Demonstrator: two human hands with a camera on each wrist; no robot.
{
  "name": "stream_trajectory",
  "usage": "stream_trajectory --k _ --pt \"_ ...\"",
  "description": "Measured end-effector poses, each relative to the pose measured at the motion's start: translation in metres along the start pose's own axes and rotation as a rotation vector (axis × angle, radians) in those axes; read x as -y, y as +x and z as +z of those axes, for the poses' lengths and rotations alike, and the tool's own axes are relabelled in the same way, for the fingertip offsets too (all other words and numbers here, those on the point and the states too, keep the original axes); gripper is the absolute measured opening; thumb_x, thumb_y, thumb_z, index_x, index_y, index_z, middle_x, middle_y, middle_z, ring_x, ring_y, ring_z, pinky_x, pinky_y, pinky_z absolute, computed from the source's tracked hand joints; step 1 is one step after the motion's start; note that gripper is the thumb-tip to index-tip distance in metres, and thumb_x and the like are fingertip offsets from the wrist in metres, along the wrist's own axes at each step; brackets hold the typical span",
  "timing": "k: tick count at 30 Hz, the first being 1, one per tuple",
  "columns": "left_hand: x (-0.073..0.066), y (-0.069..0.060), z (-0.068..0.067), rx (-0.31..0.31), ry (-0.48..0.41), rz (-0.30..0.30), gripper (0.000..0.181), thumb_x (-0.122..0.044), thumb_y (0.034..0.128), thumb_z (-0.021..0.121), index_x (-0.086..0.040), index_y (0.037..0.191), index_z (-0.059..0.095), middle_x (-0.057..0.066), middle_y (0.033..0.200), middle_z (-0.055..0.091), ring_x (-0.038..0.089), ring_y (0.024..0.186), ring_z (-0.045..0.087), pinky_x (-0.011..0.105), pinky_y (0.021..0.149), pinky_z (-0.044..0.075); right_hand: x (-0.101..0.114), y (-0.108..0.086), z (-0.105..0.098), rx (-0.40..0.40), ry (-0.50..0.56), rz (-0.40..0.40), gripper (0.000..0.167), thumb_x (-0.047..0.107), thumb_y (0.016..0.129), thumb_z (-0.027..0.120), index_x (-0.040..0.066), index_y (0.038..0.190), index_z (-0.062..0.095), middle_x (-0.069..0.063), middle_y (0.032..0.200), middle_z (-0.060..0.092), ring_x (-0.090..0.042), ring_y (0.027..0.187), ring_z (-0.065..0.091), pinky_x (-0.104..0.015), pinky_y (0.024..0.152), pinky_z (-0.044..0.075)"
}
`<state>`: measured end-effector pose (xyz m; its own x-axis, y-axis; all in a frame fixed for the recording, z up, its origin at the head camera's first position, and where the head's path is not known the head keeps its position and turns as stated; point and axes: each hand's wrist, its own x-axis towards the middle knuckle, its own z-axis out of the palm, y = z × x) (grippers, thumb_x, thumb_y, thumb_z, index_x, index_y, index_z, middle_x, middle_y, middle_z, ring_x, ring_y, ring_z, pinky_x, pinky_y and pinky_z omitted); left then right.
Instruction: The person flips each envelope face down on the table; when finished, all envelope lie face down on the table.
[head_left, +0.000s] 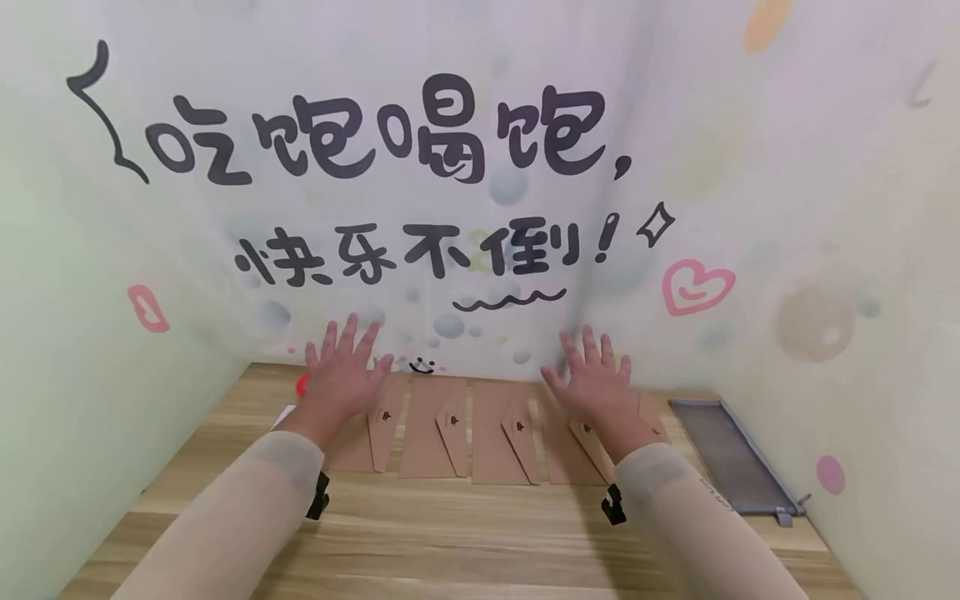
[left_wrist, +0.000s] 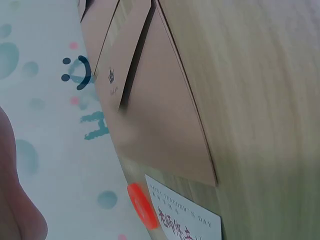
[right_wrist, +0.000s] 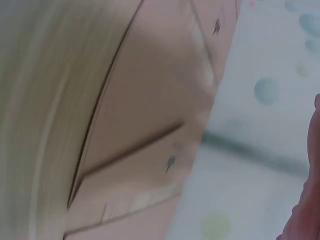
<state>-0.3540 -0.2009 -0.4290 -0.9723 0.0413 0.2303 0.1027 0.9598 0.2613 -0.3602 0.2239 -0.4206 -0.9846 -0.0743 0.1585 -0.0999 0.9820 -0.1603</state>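
The wood-grain surface (head_left: 450, 537) carries brown envelopes (head_left: 427, 433) along its far edge; above them, the left grip (head_left: 347, 379) and right grip (head_left: 594, 390) spread, holding nothing. I'd expect light, creasable paper, best pinched on the side facing the near edge.

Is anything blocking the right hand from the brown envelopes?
Nothing visible: no object shows between the right hand and the brown envelopes. The grey mesh pouch lies off to their right, out of the way.
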Motion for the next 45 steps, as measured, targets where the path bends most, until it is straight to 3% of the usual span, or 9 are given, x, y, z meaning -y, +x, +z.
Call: stream_trajectory --k 9,16,20,29,36,39,40,43,45 --pt "0.010 -0.019 -0.012 0.034 -0.147 -0.052 0.077 -0.066 0.1099 0.022 -0.025 0.174 0.008 0.021 0.181 0.003 0.054 0.165 -0.003 0.082 0.126 0.005 0.057 -0.009 0.008 -0.029 0.233 -0.091 0.083 0.070 0.105 0.042 0.027 0.173 0.019 -0.011 0.181 0.019 -0.040 0.165 0.024 -0.066 0.130 0.029" --pt "0.020 -0.028 -0.006 0.043 -0.295 -0.071 0.076 -0.059 0.1125 0.019 -0.013 0.173 0.011 0.027 0.177 0.015 0.056 0.162 0.010 0.080 0.126 0.010 0.112 -0.016 0.024 -0.017 0.464 -0.121 0.076 0.063 0.107 0.048 0.026 0.171 0.028 -0.008 0.175 0.035 -0.035 0.162 0.034 -0.060 0.130 0.033" --pt "0.030 -0.034 -0.004 0.041 -0.417 -0.062 0.077 -0.056 0.1136 0.016 -0.005 0.171 0.013 0.032 0.175 0.019 0.059 0.160 0.015 0.078 0.128 0.007 0.138 -0.019 0.031 0.015 0.587 -0.152 0.075 0.060 0.108 0.049 0.022 0.170 0.032 -0.008 0.173 0.039 -0.032 0.161 0.036 -0.055 0.132 0.032" --pt "0.036 -0.044 -0.007 0.170 -0.640 -0.157 0.079 -0.060 0.1124 0.009 -0.008 0.173 0.003 0.028 0.178 0.010 0.057 0.162 0.007 0.078 0.128 0.009 0.181 -0.025 0.051 0.148 0.817 -0.145 0.080 0.068 0.103 0.055 0.031 0.169 0.031 -0.006 0.170 0.044 -0.032 0.151 0.051 -0.060 0.119 0.048" --pt "0.033 -0.044 -0.004 0.277 -0.741 -0.205 0.066 -0.033 0.1154 0.017 0.001 0.170 0.006 0.035 0.170 0.027 0.055 0.159 0.023 0.071 0.130 0.019 0.204 -0.026 0.063 0.219 0.959 -0.149 0.077 0.044 0.102 0.070 0.026 0.168 0.035 -0.013 0.163 0.053 -0.033 0.142 0.060 -0.054 0.110 0.056" --pt "0.036 -0.046 -0.003 0.307 -0.777 -0.203 0.065 -0.019 0.1117 0.023 0.007 0.168 0.005 0.037 0.170 0.022 0.054 0.154 0.029 0.063 0.123 0.037 0.213 -0.026 0.066 0.247 1.001 -0.149 0.078 0.028 0.100 0.075 0.020 0.167 0.037 -0.020 0.159 0.056 -0.033 0.138 0.063 -0.050 0.108 0.059" --pt "0.037 -0.047 -0.003 0.309 -0.789 -0.206 0.066 -0.017 0.1103 0.025 0.008 0.168 0.006 0.038 0.164 0.028 0.053 0.148 0.036 0.059 0.117 0.043 0.216 -0.027 0.068 0.258 1.014 -0.144 0.077 0.024 0.099 0.075 0.019 0.167 0.038 -0.021 0.158 0.057 -0.034 0.137 0.064 -0.049 0.108 0.059" --pt "0.039 -0.054 -0.006 0.343 -0.799 -0.218 0.066 -0.019 0.1108 0.026 0.010 0.167 0.006 0.038 0.168 0.022 0.052 0.150 0.035 0.057 0.119 0.041 0.225 -0.029 0.073 0.296 1.054 -0.121 0.074 0.015 0.098 0.074 0.017 0.165 0.041 -0.024 0.153 0.060 -0.035 0.133 0.067 -0.049 0.107 0.059" --pt "0.040 -0.059 -0.008 0.348 -0.760 -0.228 0.067 -0.024 0.1113 0.026 0.010 0.167 0.011 0.037 0.168 0.027 0.053 0.152 0.037 0.060 0.125 0.037 0.230 -0.033 0.076 0.331 1.073 -0.092 0.073 0.013 0.098 0.072 0.018 0.164 0.043 -0.024 0.151 0.062 -0.034 0.130 0.069 -0.051 0.107 0.059"
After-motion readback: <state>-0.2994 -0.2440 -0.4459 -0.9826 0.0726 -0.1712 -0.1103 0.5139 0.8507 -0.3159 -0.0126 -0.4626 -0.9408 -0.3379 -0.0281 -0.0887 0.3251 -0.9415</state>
